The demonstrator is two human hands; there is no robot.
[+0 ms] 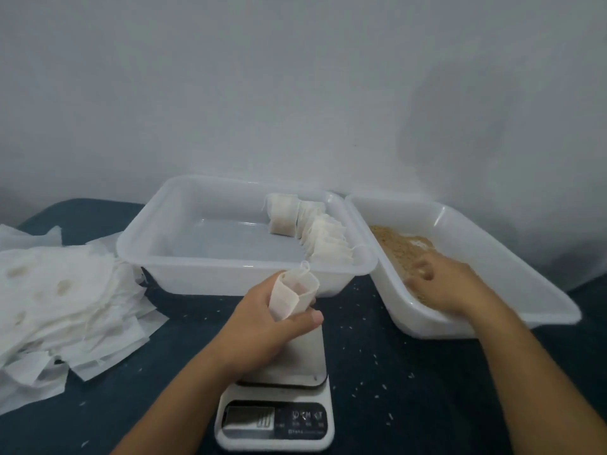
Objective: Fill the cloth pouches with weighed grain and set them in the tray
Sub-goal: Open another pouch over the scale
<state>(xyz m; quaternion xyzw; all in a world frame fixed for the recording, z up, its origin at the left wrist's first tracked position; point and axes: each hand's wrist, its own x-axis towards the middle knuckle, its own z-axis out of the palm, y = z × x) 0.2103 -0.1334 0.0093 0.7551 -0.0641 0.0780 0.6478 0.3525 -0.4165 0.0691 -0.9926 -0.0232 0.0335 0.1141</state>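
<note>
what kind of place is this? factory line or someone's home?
Probably a home or small makeshift packing spot, not a factory: a small white digital kitchen scale on a dark blue cloth-covered surface against a bare white wall, and a loose pile of empty white cloth pouches.

The scale shows a display too blurred to read, and the left hand covers much of its platform. The right hand is blurred, its fingertips lost in the grain. The heap of empty pouches at the tabletop's left edge runs out of view. Both forearms are cut off below.
</note>
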